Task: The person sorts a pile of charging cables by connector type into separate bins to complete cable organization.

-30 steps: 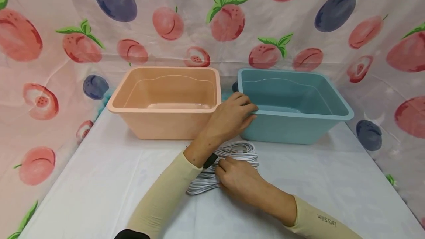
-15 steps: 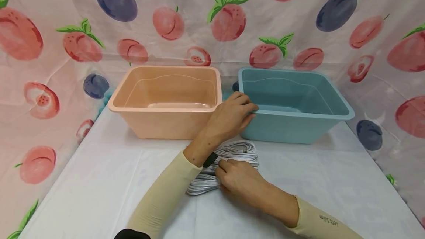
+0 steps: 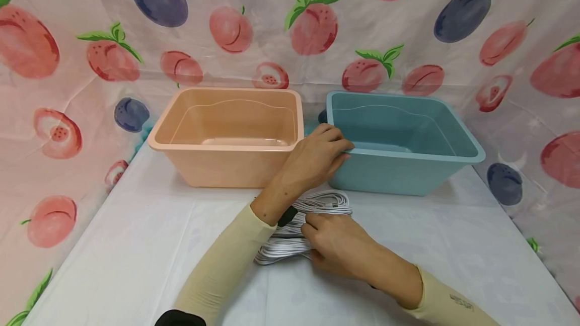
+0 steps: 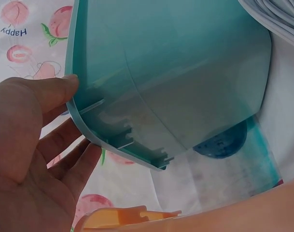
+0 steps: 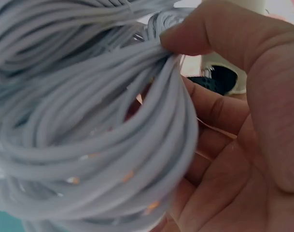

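White table (image 3: 136, 245): cable coil (image 3: 290, 235) lies lengthwise left-right, right hand (image 3: 337, 245) gripping.

Person's arms: both in long, snug, pale cream stretch sleeves, bare hands.

Left sleeve (image 3: 226, 265) runs wrist to upper arm, smooth knit, no print visible; a black edge shows near the elbow at bottom of head view. A small black band/strap (image 3: 287, 216) sits at the left wrist, details too small to tell. Right sleeve (image 3: 446, 306) ends at the wrist w/ a small dark printed logo on the forearm, blurred. Left hand (image 3: 314, 157) and right hand (image 3: 337, 245): no rings or gloves seen.
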`<state>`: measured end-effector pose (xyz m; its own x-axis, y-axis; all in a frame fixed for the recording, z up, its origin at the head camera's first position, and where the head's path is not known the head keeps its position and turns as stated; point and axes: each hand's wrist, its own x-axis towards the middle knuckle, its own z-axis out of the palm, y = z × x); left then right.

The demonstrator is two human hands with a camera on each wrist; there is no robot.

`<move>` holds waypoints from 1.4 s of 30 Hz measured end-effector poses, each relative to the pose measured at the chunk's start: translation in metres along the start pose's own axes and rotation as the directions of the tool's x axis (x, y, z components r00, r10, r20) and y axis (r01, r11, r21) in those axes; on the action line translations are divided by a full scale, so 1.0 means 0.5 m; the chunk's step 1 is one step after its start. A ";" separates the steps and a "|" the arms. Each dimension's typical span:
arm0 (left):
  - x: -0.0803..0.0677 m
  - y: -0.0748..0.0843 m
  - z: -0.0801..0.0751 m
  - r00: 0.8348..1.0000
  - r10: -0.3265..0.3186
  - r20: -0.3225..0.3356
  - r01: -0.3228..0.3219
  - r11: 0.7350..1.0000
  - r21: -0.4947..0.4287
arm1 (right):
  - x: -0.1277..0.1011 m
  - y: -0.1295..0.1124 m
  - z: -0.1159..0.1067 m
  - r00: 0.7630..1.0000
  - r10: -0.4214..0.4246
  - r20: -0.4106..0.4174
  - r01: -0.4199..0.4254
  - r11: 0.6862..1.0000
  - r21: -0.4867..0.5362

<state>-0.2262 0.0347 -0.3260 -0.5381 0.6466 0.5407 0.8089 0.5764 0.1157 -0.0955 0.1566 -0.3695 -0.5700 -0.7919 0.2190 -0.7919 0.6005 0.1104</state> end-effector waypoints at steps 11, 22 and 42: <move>0.000 -0.001 -0.003 1.000 0.004 0.003 -0.004 1.000 -0.002 | -0.013 0.016 -0.045 0.998 -0.005 0.069 0.001 0.998 0.060; -0.003 -0.003 -0.003 1.000 0.016 -0.008 -0.016 1.000 -0.001 | -0.047 0.054 -0.104 0.999 0.014 -0.041 -0.011 0.996 0.093; -0.002 -0.004 -0.004 1.000 0.027 -0.007 -0.027 1.000 -0.006 | -0.092 0.129 -0.185 0.945 0.096 -0.312 -0.078 0.995 0.069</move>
<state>-0.2266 0.0317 -0.3252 -0.5142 0.6588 0.5492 0.8247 0.5557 0.1055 -0.1000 0.2418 -0.2826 -0.5462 -0.6566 0.5202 -0.7582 0.6515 0.0263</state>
